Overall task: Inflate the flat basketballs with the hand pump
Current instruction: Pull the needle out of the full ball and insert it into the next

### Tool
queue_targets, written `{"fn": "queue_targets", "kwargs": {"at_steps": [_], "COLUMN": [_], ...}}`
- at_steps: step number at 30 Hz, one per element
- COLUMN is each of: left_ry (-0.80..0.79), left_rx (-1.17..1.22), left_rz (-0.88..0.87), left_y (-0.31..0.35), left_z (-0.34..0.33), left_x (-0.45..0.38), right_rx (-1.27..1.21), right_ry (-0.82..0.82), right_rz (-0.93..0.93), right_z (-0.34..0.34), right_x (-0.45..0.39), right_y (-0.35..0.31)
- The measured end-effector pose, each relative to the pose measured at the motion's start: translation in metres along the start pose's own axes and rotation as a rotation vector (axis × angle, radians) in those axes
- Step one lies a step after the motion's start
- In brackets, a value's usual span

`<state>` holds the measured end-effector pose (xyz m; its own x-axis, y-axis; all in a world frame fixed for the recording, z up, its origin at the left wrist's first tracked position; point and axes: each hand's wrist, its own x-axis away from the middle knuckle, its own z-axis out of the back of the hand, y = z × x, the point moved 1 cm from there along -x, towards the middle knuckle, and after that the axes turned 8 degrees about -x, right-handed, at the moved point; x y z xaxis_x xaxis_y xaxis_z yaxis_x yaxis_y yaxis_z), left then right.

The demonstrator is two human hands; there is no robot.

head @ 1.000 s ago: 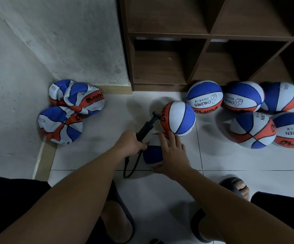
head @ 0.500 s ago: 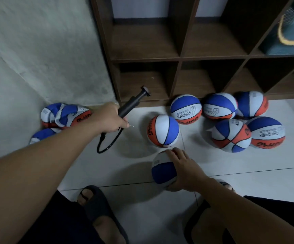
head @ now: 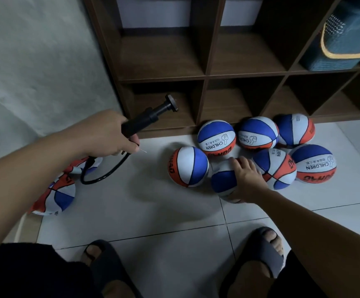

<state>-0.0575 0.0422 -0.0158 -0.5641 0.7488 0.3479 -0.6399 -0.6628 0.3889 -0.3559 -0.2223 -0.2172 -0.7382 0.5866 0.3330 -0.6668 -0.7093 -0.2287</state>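
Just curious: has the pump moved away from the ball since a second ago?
Yes. The left hand has lifted the pump off the ball, leftward toward the shelf.

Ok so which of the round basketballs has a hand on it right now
The blue and white ball nearest the person, in front of the cluster. The right hand rests on it; the six other round balls by the shelf are untouched.

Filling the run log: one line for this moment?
left hand: grips hand pump, lifted | right hand: rests on inflated ball | flat balls: left
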Motion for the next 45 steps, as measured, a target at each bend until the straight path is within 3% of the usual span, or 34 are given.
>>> {"fn": "queue_targets", "kwargs": {"at_steps": [13,16,19,23,29,39,45], "left_ry": [-0.027,-0.004,0.011,0.046,0.025,0.016,-0.022], "left_rx": [-0.064,-0.067,-0.080,-0.108,-0.133,-0.082,-0.073], "left_rz": [0.012,0.012,0.001,0.002,0.092,0.143,0.178], "left_y": [-0.024,-0.027,-0.028,-0.033,-0.063,-0.089,-0.103], "left_z": [-0.009,-0.006,-0.003,0.001,-0.001,-0.006,-0.013], "left_x": [-0.022,-0.026,-0.028,-0.027,-0.026,-0.040,-0.041], "right_rx": [0.041,0.012,-0.004,-0.023,0.103,-0.142,-0.234], "right_ry": [-0.012,0.084,0.050,-0.028,0.005,0.104,0.145], "right_rz": [-0.015,0.157,0.330,0.355,0.426,0.276,0.394], "right_z": [-0.012,-0.013,-0.022,-0.036,-0.039,-0.016,-0.014], "right_x": [-0.041,-0.044,-0.053,-0.079,-0.108,-0.181,-0.195], "right_y": [-0.012,-0.047,-0.084,-0.112,-0.143,-0.159,-0.139]}}
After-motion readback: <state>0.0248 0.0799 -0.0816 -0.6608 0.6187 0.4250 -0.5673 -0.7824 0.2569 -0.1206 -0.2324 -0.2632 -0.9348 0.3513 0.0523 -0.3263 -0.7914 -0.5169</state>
